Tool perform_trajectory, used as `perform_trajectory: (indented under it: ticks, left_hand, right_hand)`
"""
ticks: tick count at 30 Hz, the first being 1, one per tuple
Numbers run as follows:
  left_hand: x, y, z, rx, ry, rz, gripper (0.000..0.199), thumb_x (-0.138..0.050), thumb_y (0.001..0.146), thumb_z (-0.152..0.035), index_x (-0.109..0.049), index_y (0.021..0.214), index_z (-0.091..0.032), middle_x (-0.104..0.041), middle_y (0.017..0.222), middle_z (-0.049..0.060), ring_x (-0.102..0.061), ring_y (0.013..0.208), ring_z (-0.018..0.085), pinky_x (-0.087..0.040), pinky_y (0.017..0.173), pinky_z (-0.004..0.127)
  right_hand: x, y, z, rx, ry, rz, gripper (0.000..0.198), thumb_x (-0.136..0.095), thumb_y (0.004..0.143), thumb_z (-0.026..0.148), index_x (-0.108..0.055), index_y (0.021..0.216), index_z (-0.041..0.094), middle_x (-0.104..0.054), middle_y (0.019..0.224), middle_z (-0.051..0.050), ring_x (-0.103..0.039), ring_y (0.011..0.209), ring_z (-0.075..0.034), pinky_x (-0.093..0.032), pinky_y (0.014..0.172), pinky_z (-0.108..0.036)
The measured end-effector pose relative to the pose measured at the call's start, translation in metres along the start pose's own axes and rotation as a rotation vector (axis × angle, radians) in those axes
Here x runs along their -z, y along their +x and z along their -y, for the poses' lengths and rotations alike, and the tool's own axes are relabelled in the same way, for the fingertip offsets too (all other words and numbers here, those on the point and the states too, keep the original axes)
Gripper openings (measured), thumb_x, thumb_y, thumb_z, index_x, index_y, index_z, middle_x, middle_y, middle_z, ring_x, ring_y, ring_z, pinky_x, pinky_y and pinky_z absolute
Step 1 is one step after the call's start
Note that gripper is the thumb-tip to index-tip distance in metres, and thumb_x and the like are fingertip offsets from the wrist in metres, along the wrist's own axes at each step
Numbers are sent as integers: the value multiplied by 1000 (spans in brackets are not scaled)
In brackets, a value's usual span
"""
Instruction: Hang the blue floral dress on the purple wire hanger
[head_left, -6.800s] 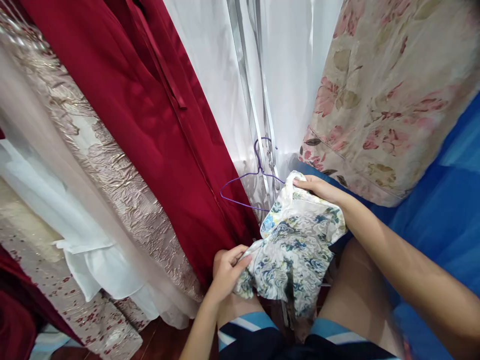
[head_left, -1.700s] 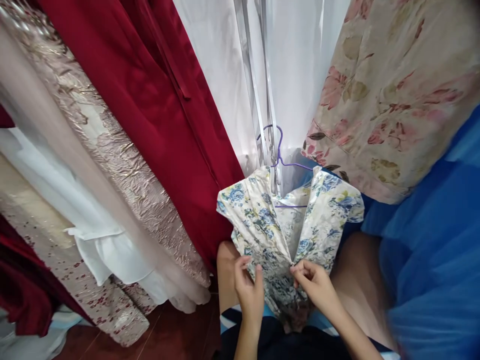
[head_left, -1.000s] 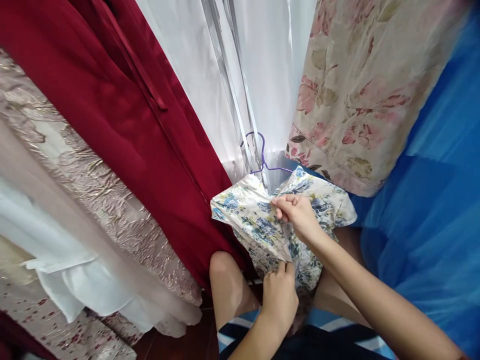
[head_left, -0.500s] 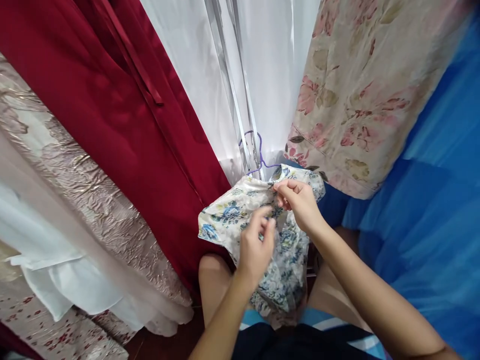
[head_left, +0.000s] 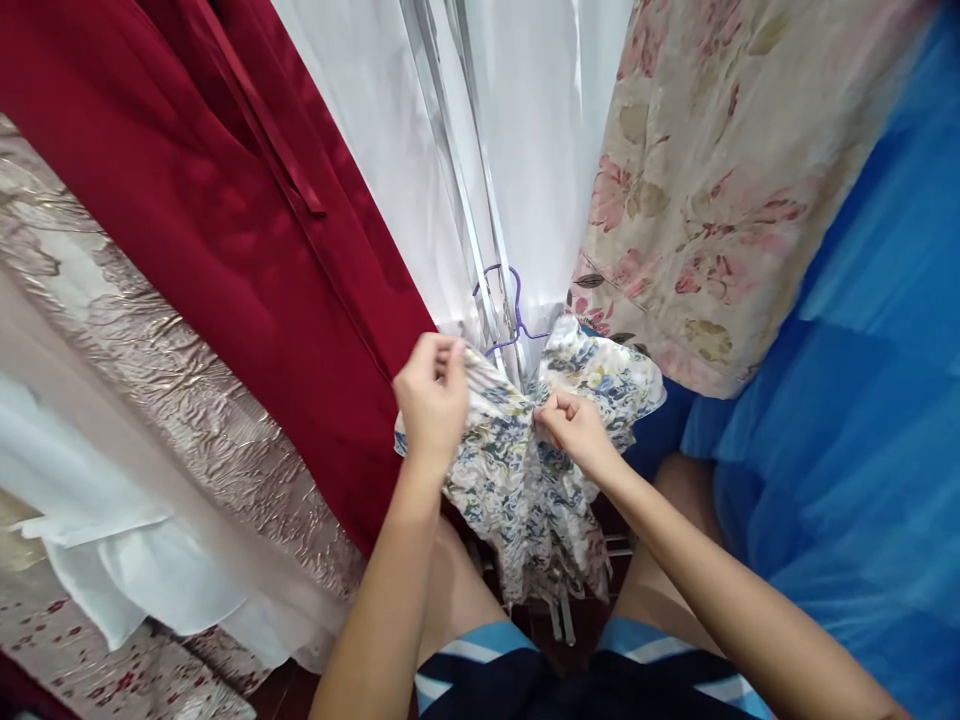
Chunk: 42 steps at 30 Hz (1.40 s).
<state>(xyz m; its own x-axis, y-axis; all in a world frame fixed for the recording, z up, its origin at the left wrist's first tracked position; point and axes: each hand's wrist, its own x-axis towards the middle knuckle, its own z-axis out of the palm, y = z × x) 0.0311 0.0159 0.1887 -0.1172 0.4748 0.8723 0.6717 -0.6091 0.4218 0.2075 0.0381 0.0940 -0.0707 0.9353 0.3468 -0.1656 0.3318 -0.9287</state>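
A white blouse with blue and yellow flowers (head_left: pixel 502 480) hangs in front of me, its cloth gathered into folds. My left hand (head_left: pixel 431 400) is closed on the blouse at its left shoulder. At the middle of the neckline, my right hand (head_left: pixel 574 428) pinches the fabric between thumb and fingers. Above the neck opening shows a purple hanger (head_left: pixel 517 305), its lower part partly hidden by the blouse. The hanger's hook sits by two thin pale metal bars (head_left: pixel 480 215).
A dark red garment (head_left: pixel 300 290) and a crinkled pinkish one (head_left: pixel 187 380) hang on the left. White cloth (head_left: pixel 536 150) hangs behind the bars. On the right are a beige floral garment (head_left: pixel 697 200) and blue tulle (head_left: pixel 840 480). My legs flank the blouse.
My left hand has moved left and up from the blouse's front to its shoulder. My right hand has come down slightly at the neckline, and the blouse is now bunched and pulled wide.
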Motion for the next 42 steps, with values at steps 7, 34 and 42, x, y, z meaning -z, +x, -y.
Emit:
perform_trajectory:
  ticks: [7, 34, 42]
  left_hand:
    - [32, -25, 129, 604, -291, -293, 18, -61, 83, -33, -63, 87, -16, -61, 75, -1, -59, 69, 11, -47, 71, 22]
    - [-49, -133, -17, 201, -511, 684, 22, -52, 98, -31, -68, 107, -20, -61, 111, 9, -57, 110, 21, -42, 103, 34]
    - [-67, -172, 18, 464, -800, 918, 61, -28, 100, -63, -71, 109, -21, -66, 113, 10, -58, 113, 25, -41, 108, 42]
  right_hand:
    - [13, -31, -25, -37, -82, 81, 23, -60, 78, 24, -46, 60, 21, -43, 42, 9, -32, 39, -6, -22, 43, -21]
    - [31, -83, -30, -228, -204, 365, 23, -61, 83, 28, -67, 101, 16, -68, 93, -6, -61, 93, -26, -49, 89, -39]
    - [64, -89, 29, -258, -225, 620, 18, -68, 85, 35, -64, 81, 18, -55, 74, 1, -47, 69, -15, -42, 68, -26]
